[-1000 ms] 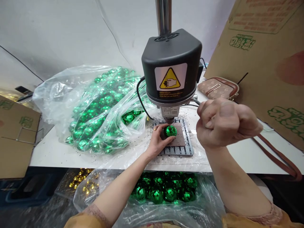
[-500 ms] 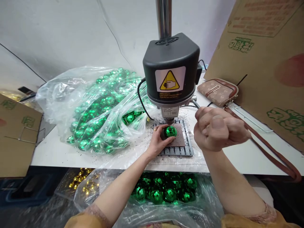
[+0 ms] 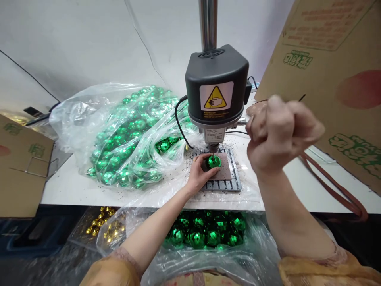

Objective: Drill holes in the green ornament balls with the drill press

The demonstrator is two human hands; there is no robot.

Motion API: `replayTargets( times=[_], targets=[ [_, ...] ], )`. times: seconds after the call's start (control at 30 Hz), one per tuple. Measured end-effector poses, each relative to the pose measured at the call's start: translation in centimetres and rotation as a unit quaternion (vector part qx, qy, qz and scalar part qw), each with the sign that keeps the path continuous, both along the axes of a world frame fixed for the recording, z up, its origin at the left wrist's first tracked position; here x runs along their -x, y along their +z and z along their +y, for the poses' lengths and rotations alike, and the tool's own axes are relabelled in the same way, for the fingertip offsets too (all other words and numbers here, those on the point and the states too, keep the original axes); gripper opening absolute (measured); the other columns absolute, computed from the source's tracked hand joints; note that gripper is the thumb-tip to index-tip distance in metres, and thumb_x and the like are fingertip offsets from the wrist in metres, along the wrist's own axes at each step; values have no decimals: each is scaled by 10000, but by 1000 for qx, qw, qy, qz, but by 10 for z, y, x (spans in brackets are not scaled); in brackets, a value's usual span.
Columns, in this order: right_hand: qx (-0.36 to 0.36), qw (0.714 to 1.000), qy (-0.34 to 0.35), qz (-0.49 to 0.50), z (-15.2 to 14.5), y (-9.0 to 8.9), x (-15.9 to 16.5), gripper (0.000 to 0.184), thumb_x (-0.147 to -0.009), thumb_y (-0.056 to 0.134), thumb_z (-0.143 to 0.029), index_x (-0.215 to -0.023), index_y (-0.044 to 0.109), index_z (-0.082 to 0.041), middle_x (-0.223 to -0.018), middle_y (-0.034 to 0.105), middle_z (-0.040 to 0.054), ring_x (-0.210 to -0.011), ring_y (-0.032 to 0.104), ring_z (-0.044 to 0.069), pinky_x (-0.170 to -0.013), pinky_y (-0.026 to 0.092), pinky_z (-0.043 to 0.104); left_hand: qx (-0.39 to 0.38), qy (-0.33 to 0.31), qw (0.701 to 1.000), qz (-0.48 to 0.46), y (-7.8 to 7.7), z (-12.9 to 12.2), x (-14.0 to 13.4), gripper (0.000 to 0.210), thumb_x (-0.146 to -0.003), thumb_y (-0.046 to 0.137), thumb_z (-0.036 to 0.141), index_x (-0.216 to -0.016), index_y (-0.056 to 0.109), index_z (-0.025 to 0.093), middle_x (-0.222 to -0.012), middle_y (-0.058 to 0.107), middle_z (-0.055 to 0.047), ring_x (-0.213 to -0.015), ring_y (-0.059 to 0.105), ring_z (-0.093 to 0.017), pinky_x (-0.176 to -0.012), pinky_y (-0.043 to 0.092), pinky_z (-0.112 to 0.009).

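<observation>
My left hand (image 3: 201, 171) curls its thumb and fingers around a shiny green faceted ball (image 3: 214, 161), which has a dark hole in its top. The ball rests on a brownish pad (image 3: 228, 171) over the slotted metal base plate (image 3: 237, 182). Straight above it are the chuck and thin bit of a black bench drill press (image 3: 217, 87); whether the bit touches the ball I cannot tell. My right hand (image 3: 281, 133) is closed in a fist around the end of the drill press's lever (image 3: 239, 122), whose grip is hidden in the fingers.
A clear plastic bag (image 3: 71, 115) of green balls fills the table's left side. More green balls (image 3: 205, 234) lie in plastic below the front edge, beside gold ones (image 3: 99, 220). Cardboard boxes (image 3: 330, 91) flank the table. A brown strap (image 3: 333, 190) lies at right.
My right hand has risen with the lever, and more of the bit shows between chuck and ball. My left hand keeps its hold on the ball. The view has shifted slightly.
</observation>
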State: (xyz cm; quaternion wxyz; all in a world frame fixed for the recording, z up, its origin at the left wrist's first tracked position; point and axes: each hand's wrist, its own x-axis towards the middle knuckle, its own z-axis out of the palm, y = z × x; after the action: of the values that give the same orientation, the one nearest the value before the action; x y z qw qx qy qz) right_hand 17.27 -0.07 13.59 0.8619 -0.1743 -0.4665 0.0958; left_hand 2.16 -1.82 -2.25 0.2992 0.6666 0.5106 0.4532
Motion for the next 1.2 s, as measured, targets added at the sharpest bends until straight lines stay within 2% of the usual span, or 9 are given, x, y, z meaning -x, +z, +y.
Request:
replayTargets(
  times=[0.13,0.23,0.43,0.6,0.7,0.8,0.93,1.03,1.2],
  targets=[
    [11,999,28,-18,7,26,-1,396,-853,595,-157,-540,366,-237,-420,331,-69,-372,274,76,-409,205,305,-36,31,999,20,15,-34,10,429,-762,810,351,-1121,626,207,-1069,680,-73,-991,647,-224,-889,522,-361],
    [1,999,25,-26,10,26,-3,364,-868,595,-170,-579,389,-253,-433,351,-62,-380,283,97,-429,238,323,-40,-43,995,77,23,-82,36,437,-773,794,372,-1137,602,225,-986,679,-51,-869,657,-193,-759,533,-306],
    [0,999,9,-39,10,19,-4,374,-887,598,-216,-578,389,-249,-441,377,-54,-388,330,96,-446,284,306,-6,-198,916,350,1,-170,103,445,-874,699,383,-1285,589,255,-1118,690,-104,-974,695,-258,-831,573,-366],
    [8,1000,6,-23,5,20,-1,351,-880,587,-194,-589,398,-241,-433,375,-63,-379,290,76,-445,251,304,13,-235,877,420,-8,-193,119,670,-843,716,533,-1430,496,298,-1298,665,-109,-1093,689,-285,-928,559,-399],
    [22,999,21,-18,2,20,0,351,-877,587,-197,-588,392,-236,-440,376,-65,-380,292,73,-447,260,315,-95,-191,902,375,4,-169,116,579,-883,673,527,-1380,541,261,-1241,700,-121,-1033,708,-257,-869,566,-365],
    [29,999,30,-12,1,20,1,354,-871,595,-205,-592,379,-235,-443,365,-69,-376,310,77,-426,258,325,-179,-90,929,311,27,-112,119,280,-960,593,325,-1227,633,254,-1037,745,-86,-927,711,-218,-824,558,-340],
    [20,999,28,-10,2,18,1,381,-856,616,-218,-578,358,-237,-440,337,-66,-374,327,75,-406,260,324,-112,79,926,351,54,-7,136,297,-949,476,170,-1166,668,234,-1072,702,-110,-1026,655,-277,-911,516,-414],
    [25,1000,16,-11,3,18,0,401,-861,610,-216,-554,351,-230,-441,342,-63,-376,324,65,-414,266,313,27,119,895,429,60,57,145,408,-838,532,51,-1200,670,179,-1119,668,-154,-1058,630,-323,-941,488,-435],
    [27,999,19,-15,3,17,-1,470,-853,638,-259,-513,315,-220,-438,334,-66,-368,320,55,-393,252,298,76,115,886,442,55,94,149,433,-672,656,-10,-1060,723,172,-1045,658,-145,-1016,624,-344,-916,481,-423]
  ],
)
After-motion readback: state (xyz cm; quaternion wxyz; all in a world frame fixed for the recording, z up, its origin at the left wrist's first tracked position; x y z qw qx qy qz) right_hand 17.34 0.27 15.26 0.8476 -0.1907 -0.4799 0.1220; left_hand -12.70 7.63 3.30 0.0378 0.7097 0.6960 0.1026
